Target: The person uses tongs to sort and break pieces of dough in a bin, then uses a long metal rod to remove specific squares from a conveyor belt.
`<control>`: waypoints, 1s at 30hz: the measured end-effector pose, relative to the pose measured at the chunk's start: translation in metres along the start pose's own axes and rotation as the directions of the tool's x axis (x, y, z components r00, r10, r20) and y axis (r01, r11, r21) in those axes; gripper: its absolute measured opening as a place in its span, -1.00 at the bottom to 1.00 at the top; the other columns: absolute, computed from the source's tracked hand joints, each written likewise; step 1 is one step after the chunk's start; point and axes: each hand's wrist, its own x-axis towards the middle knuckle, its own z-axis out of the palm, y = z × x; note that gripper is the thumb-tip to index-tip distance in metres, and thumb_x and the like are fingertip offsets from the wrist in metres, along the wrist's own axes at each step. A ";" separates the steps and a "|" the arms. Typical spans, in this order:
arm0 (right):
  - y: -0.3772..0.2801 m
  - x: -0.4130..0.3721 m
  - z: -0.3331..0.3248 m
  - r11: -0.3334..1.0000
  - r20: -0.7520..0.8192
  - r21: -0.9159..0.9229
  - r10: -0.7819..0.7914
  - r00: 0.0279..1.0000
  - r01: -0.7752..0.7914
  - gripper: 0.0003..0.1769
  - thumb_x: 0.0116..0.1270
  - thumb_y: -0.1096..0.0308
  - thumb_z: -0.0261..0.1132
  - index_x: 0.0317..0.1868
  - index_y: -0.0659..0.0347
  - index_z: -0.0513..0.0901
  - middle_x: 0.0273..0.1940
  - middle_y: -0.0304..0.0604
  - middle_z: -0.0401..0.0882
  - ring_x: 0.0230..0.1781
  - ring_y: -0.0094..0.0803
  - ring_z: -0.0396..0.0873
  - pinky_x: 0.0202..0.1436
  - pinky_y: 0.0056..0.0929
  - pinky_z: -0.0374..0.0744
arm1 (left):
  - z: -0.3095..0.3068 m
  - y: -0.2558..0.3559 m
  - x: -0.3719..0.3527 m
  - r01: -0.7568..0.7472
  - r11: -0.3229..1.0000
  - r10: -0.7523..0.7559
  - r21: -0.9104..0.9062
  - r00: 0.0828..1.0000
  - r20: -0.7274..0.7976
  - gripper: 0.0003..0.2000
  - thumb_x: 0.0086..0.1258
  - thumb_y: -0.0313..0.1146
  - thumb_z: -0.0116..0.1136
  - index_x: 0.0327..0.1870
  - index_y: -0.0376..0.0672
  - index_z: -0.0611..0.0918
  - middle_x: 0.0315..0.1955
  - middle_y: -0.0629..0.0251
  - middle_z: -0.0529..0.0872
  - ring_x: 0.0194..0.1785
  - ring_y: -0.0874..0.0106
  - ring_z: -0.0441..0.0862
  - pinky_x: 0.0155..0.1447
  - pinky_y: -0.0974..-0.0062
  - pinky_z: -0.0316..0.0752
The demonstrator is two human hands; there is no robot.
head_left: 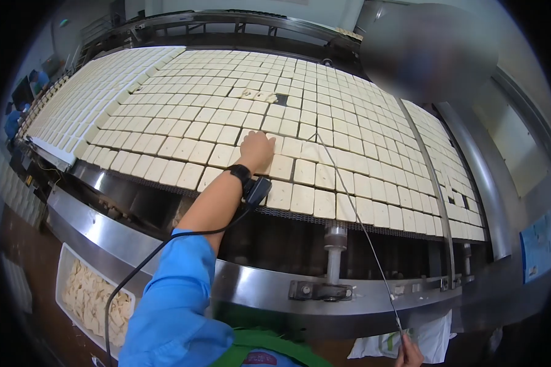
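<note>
Rows of pale cream rectangular blocks, like pieces of tofu [303,200], cover a dark mesh conveyor. My left hand [257,151], with a black watch [241,174] on its wrist, reaches over the near rows. Its fingers are curled down onto the blocks, and their tips are hidden. At the bottom right, my right hand [409,353] is closed around the handle end of a long thin metal rod [367,233]. The rod slants up over the belt, and its bent tip is at the blocks right of my left hand.
A ribbed white section [113,85] lies at the belt's left. Broken pieces [260,96] sit beside a dark gap. A metal bar [427,159] crosses the right side. Below left stands a white tub [64,293] of pale scraps. A black cable [128,278] runs along my left arm.
</note>
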 end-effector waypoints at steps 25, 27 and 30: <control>-0.069 -0.004 -0.022 0.956 0.221 0.086 0.255 0.941 -0.279 -0.74 0.21 0.52 0.14 -0.09 0.20 0.63 -0.38 0.13 0.56 -0.48 -0.04 0.49 -0.40 -0.30 0.46 | 0.006 -0.017 0.063 0.499 0.609 -0.178 -0.617 0.844 0.507 -0.66 0.31 -0.22 -0.16 -0.48 -0.34 0.53 -0.65 0.15 0.51 -0.71 0.38 0.37 -0.63 0.33 0.24; -0.075 0.001 -0.024 0.918 0.230 0.189 0.304 0.924 -0.349 -0.75 0.22 0.52 0.13 -0.10 0.21 0.63 -0.39 0.14 0.56 -0.48 -0.04 0.48 -0.39 -0.32 0.46 | 0.025 -0.038 0.080 0.408 0.714 -0.108 -0.569 0.867 0.487 -0.69 0.30 -0.25 -0.15 -0.45 -0.34 0.55 -0.62 0.10 0.55 -0.64 0.31 0.45 -0.55 0.31 0.32; -0.089 0.003 -0.034 0.912 0.233 0.142 0.346 0.909 -0.384 -0.76 0.23 0.49 0.15 -0.10 0.22 0.63 -0.41 0.13 0.55 -0.50 -0.13 0.48 -0.39 -0.36 0.45 | 0.042 -0.051 0.078 0.107 0.847 -0.026 -0.521 0.987 0.160 -0.74 0.26 -0.31 -0.12 -0.38 -0.31 0.60 -0.51 0.01 0.62 -0.44 0.17 0.58 -0.34 0.29 0.46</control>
